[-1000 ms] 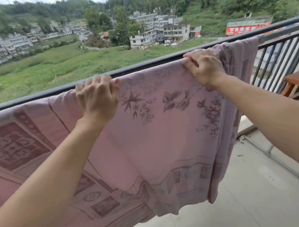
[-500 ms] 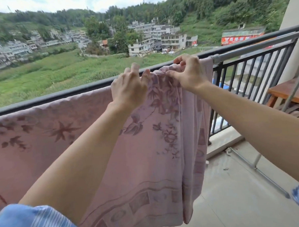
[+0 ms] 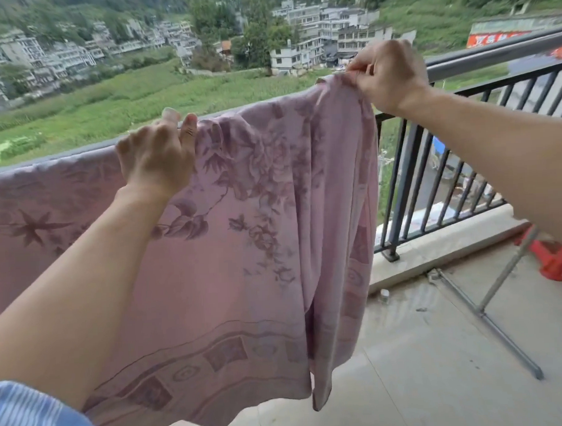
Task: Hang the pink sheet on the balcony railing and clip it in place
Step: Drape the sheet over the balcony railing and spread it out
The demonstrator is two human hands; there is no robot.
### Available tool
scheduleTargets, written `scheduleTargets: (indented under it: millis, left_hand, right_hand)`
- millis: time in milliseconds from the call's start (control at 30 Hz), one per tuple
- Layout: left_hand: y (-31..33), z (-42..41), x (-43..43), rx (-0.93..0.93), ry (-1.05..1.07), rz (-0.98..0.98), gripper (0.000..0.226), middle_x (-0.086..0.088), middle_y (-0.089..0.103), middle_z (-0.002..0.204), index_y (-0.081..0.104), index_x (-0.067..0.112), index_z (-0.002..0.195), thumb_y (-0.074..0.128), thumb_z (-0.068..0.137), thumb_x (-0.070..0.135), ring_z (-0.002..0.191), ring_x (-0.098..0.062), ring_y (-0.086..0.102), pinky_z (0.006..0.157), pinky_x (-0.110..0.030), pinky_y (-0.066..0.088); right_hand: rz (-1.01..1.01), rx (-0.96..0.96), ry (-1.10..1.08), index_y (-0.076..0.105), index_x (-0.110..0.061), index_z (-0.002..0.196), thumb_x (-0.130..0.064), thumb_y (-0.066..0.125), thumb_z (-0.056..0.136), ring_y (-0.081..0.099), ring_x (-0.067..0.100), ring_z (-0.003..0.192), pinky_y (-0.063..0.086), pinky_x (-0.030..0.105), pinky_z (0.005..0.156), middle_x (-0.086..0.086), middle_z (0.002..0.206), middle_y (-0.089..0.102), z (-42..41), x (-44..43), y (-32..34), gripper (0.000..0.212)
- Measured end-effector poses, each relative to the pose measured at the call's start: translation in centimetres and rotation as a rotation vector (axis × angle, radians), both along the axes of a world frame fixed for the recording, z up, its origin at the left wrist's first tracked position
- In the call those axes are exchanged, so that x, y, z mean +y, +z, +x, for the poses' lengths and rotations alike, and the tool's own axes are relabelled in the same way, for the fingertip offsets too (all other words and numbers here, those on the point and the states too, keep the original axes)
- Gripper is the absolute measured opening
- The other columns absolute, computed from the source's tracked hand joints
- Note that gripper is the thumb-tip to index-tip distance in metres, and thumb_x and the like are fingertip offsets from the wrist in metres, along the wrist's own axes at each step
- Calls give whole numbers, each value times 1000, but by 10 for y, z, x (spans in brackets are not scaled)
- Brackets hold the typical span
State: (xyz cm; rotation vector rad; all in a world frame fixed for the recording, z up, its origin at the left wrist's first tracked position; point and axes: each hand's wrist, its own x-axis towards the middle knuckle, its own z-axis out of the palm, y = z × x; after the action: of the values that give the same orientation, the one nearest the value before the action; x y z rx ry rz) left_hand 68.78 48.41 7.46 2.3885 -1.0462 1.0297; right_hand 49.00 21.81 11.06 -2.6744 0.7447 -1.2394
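The pink sheet [image 3: 236,253], printed with darker flowers and a patterned border, drapes over the dark balcony railing [image 3: 491,54] and hangs toward the floor. My left hand [image 3: 156,157] grips the sheet's top edge on the rail. My right hand [image 3: 388,74] pinches the bunched right corner of the sheet, lifted slightly above the rail. No clip is visible in the frame.
Bare railing with vertical bars [image 3: 458,179] continues to the right of the sheet. A metal rack leg [image 3: 490,319] crosses the tiled floor at the right, with a red plastic object [image 3: 558,262] beside it. Beyond the rail lie fields and buildings.
My hands have spread apart along the rail. The right hand pulled the sheet's corner to the right and raised it; the left hand slid left. The camera tilted downward.
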Motion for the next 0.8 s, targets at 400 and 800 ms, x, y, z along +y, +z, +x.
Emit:
scheduleTargets:
  millis: [400, 800]
  left_hand:
    - [2, -11, -5, 4, 92, -23, 55, -23, 68, 95, 61, 7, 96, 24, 101, 47, 84, -43, 61, 72, -42, 41]
    - [5, -12, 0, 10, 87, -27, 53, -20, 70, 98, 64, 11, 93, 26, 100, 47, 87, -42, 63, 73, -40, 41]
  right_hand:
    - [233, -8, -73, 61, -19, 109, -66, 44, 88, 64, 31, 95, 45, 36, 74, 9, 100, 72, -19, -11, -27, 54]
    - [320, -345, 62, 75, -17, 96, -31, 67, 85, 67, 19, 86, 54, 36, 78, 0, 90, 73, -5, -5, 20, 19]
